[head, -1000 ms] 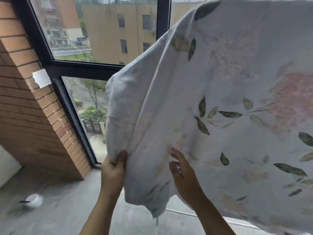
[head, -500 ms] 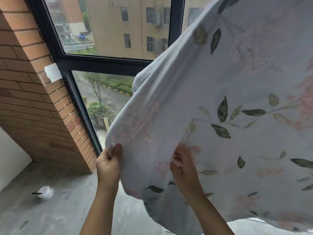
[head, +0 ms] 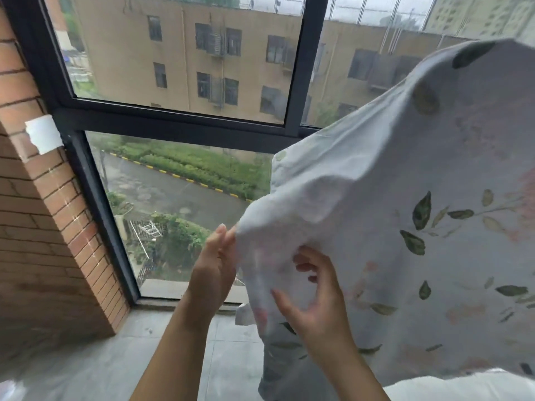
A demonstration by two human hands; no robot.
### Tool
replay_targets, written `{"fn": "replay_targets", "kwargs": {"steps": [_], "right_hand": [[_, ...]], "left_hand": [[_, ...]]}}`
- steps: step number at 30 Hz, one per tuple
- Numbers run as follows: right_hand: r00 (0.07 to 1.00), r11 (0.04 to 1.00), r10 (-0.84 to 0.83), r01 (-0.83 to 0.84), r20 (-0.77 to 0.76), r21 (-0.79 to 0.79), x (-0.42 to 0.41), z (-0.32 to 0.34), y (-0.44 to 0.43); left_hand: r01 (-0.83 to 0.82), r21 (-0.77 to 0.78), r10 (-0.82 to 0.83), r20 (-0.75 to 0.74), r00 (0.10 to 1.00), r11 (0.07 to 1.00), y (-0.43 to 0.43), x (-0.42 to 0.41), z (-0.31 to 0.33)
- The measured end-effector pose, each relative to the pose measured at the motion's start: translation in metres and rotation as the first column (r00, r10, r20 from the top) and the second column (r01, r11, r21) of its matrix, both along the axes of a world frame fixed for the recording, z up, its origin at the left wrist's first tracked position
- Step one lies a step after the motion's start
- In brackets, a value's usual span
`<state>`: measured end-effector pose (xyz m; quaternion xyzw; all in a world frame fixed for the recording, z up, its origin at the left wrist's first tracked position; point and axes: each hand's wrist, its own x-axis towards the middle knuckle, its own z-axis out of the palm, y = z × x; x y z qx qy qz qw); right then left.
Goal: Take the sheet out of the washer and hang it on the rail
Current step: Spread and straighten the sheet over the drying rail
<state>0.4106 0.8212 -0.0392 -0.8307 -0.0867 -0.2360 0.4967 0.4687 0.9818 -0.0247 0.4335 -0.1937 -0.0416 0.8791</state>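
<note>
Sheet (head: 405,198) hangs on the right, draped down from the top right. The rail is not in view, so I can't tell if the sheet is over it yet. Left hand (head: 212,273) has its fingers straight and pressed together, tips touching the sheet's left corner; I can't tell if the thumb pinches. Right hand (head: 321,305) is just in front of the fabric, fingers spread and loosely bent, gripping nothing clear. Risk: neither hand has a firm hold, so the damp cloth could slide back off its support, and its lower end hangs near the floor (head: 115,357) and could drag. Versus half a second ago, the left hand was curled round the edge and has now straightened. The right hand's fingers were bunched in the cloth and are now spread. The sheet edge sits further right, so more window frame (head: 179,123) shows.
</note>
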Motion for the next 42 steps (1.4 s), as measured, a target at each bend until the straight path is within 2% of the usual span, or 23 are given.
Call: {"fn": "replay_targets", "kwargs": {"steps": [5, 8, 10, 12, 14, 16, 18, 20, 22, 24, 26, 29, 32, 33, 34, 37, 40, 42], "right_hand": [[0.984, 0.980, -0.166, 0.157, -0.062, -0.119, 0.010, 0.000, 0.018], [0.981, 0.971, -0.189, 0.182, -0.036, -0.157, 0.015, 0.001, 0.016], [0.985, 0.978, -0.146, 0.130, -0.093, -0.161, 0.017, 0.003, 0.017], [0.974, 0.968, -0.182, 0.153, -0.135, -0.200, 0.020, 0.003, 0.021], [0.967, 0.958, -0.245, 0.229, -0.077, -0.171, 0.021, 0.002, 0.021], [0.971, 0.972, -0.234, 0.232, -0.057, -0.043, 0.021, 0.004, 0.017], [0.983, 0.977, -0.158, 0.170, -0.098, 0.129, 0.019, 0.007, 0.007], [0.986, 0.968, -0.123, 0.144, -0.109, 0.204, 0.017, 0.009, -0.006], [0.987, 0.964, -0.106, 0.131, -0.118, 0.232, 0.018, 0.010, -0.016], [0.990, 0.960, -0.086, 0.113, -0.114, 0.257, 0.020, 0.015, -0.024], [0.992, 0.964, -0.056, 0.083, -0.110, 0.252, 0.022, 0.022, -0.028], [0.975, 0.991, -0.069, 0.091, -0.213, 0.094, 0.026, 0.025, -0.022], [0.924, 0.966, -0.245, 0.208, -0.294, -0.151, 0.033, 0.023, -0.008], [0.909, 0.950, -0.301, 0.258, -0.288, -0.177, 0.038, 0.022, 0.001], [0.896, 0.934, -0.346, 0.300, -0.280, -0.192, 0.041, 0.021, 0.006], [0.825, 0.855, -0.518, 0.490, -0.227, -0.172, 0.055, 0.018, 0.035], [0.725, 0.757, -0.653, 0.637, -0.219, -0.148, 0.069, 0.022, 0.062], [0.608, 0.644, -0.764, 0.738, -0.216, -0.204, 0.084, 0.024, 0.077]], "left_hand": [[0.014, 0.225, -0.067, 0.234, 0.970, 0.974, 0.000, 0.007, 0.025], [-0.016, 0.265, -0.057, 0.264, 0.963, 0.964, 0.000, 0.015, 0.026], [-0.030, 0.347, -0.075, 0.287, 0.955, 0.937, -0.005, 0.016, 0.029], [-0.020, 0.427, -0.122, 0.301, 0.946, 0.904, -0.009, 0.017, 0.033], [0.003, 0.467, -0.175, 0.327, 0.929, 0.884, -0.015, 0.018, 0.037], [-0.009, 0.469, -0.191, 0.378, 0.906, 0.883, -0.018, 0.018, 0.037], [-0.046, 0.421, -0.123, 0.366, 0.922, 0.906, -0.021, 0.021, 0.032], [-0.161, 0.366, 0.049, 0.296, 0.954, 0.917, -0.026, 0.029, 0.024], [-0.310, 0.393, 0.215, 0.267, 0.939, 0.866, -0.029, 0.040, 0.016], [-0.441, 0.456, 0.336, 0.295, 0.894, 0.773, -0.033, 0.051, 0.014], [-0.505, 0.487, 0.382, 0.334, 0.862, 0.713, -0.038, 0.062, 0.018], [-0.504, 0.445, 0.396, 0.318, 0.862, 0.740, -0.048, 0.082, 0.025], [-0.723, 0.332, 0.575, 0.446, 0.686, 0.605, -0.051, 0.110, 0.034], [-0.758, 0.308, 0.583, 0.495, 0.644, 0.575, -0.048, 0.125, 0.039], [-0.758, 0.321, 0.559, 0.525, 0.642, 0.568, -0.046, 0.136, 0.046], [-0.538, 0.401, 0.317, 0.497, 0.808, 0.741, -0.035, 0.169, 0.067], [-0.344, 0.341, 0.130, 0.520, 0.844, 0.875, -0.031, 0.182, 0.088], [-0.245, 0.288, 0.062, 0.523, 0.850, 0.926, -0.024, 0.187, 0.102]]}}
